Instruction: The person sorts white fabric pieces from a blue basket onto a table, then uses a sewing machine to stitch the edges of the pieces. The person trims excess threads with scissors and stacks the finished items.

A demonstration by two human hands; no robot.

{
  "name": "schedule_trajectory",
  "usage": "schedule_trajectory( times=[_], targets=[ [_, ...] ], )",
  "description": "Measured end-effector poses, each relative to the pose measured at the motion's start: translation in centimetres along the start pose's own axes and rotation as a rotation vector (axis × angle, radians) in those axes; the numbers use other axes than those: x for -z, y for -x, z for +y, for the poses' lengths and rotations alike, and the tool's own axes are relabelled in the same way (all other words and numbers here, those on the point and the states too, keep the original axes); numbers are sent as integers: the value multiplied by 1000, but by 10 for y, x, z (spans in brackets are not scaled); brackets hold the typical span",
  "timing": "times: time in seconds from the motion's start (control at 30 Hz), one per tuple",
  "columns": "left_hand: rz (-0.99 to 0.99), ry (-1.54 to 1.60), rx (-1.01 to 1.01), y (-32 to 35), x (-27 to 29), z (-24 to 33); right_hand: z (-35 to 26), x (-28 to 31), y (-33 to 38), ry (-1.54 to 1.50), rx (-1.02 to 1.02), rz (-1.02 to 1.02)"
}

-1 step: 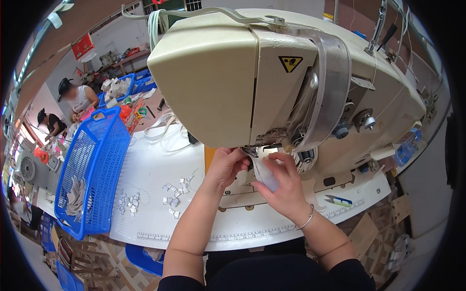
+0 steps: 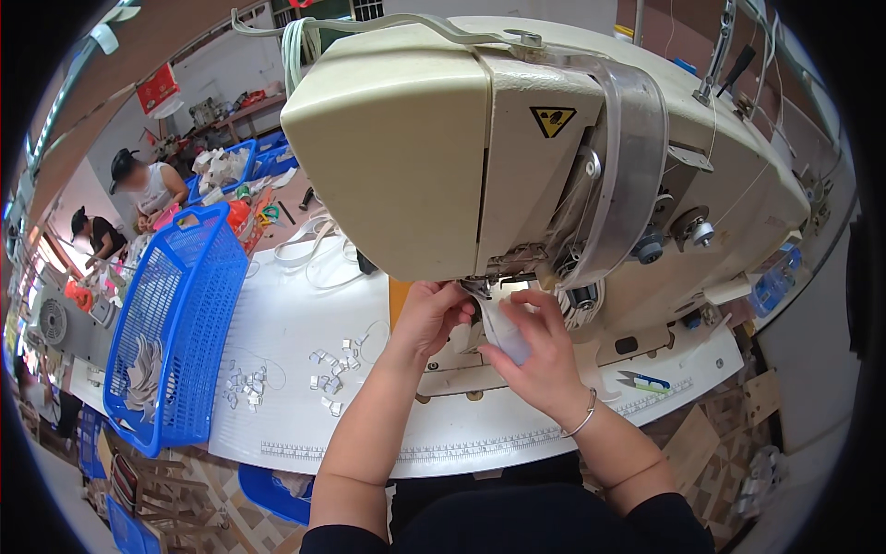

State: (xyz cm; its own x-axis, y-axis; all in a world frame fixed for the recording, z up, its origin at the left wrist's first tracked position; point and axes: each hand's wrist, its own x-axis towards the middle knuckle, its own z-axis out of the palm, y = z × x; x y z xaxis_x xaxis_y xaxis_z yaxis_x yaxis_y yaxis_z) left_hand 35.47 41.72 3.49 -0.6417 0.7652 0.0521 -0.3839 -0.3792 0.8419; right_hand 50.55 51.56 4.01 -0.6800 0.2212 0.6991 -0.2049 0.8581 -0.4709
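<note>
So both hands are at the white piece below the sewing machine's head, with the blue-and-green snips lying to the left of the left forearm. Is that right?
Not quite: the snips lie to the right of the right forearm, as the head view shows. The left hand and right hand are at the white piece below the sewing machine's head.

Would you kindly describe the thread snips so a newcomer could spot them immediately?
Find the white table under the big cream sewing machine. Go right from the right hand, past the bracelet, toward the right end of the ruler scale. Just beyond it lie the thread snips, set apart from pale neighbours by green-and-blue handles and dark blades.
</note>
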Motion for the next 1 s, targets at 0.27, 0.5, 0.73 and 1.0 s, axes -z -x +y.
schedule_trajectory(
  times=[0.27,0.5,0.73,1.0],
  targets=[
    [-20,-60,-50,-5,11,-12,3,1,2,28,63,19],
    [39,-69,-140,-2,5,-8,24,67,19,70,41,156],
    [50,-88,-125,5,3,-7,64,136,47,211,112,558],
    [55,-39,-112,4,-2,-8,203,314,26,-617,-382,1100]
  ],
)
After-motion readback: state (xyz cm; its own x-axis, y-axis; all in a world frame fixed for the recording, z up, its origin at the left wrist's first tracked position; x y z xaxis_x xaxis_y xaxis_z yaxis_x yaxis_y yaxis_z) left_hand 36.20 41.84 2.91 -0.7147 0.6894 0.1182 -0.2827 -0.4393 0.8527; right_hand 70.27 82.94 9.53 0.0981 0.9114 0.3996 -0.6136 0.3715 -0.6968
